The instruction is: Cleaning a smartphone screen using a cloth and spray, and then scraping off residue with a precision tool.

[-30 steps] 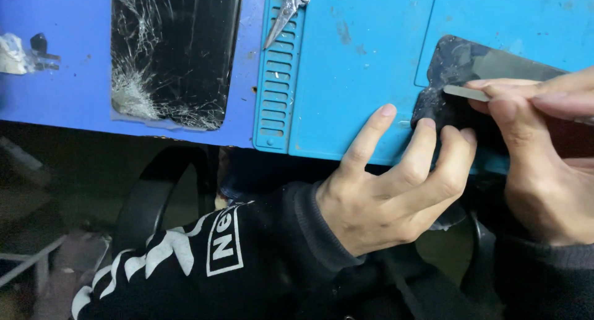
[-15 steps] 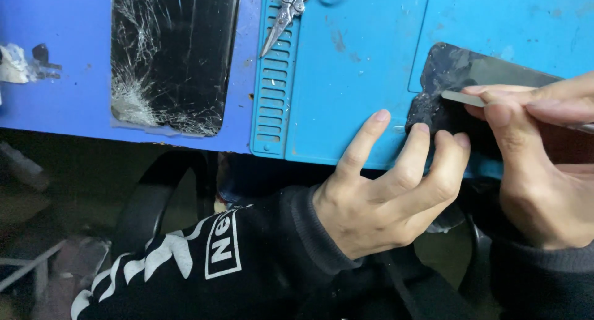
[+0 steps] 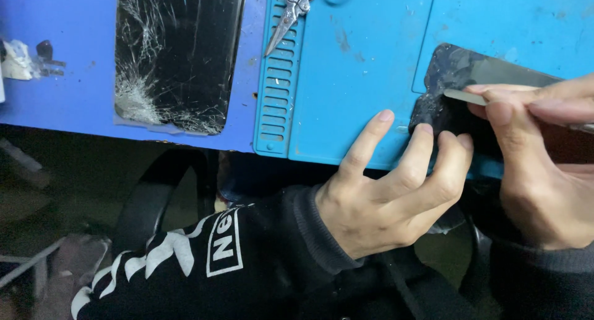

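Observation:
A dark phone panel (image 3: 461, 79) with a broken, peeled corner lies on the teal work mat (image 3: 359, 79) at the right. My left hand (image 3: 390, 196) rests at the mat's front edge, its fingertips pressing the panel's near corner. My right hand (image 3: 538, 165) pinches a thin flat metal blade (image 3: 464, 97), whose tip lies on the panel's surface just beyond my left fingers.
A phone screen (image 3: 176, 54) with heavy cracks lies on the blue table (image 3: 62, 103) at the left. Silver scissors (image 3: 297, 8) rest on the mat's far edge. Small bits (image 3: 28, 57) sit at the far left. Below the table edge is dark floor.
The view has shifted slightly, so everything sits a little lower in frame. Both hands and the blade stay on the panel's corner with barely any movement.

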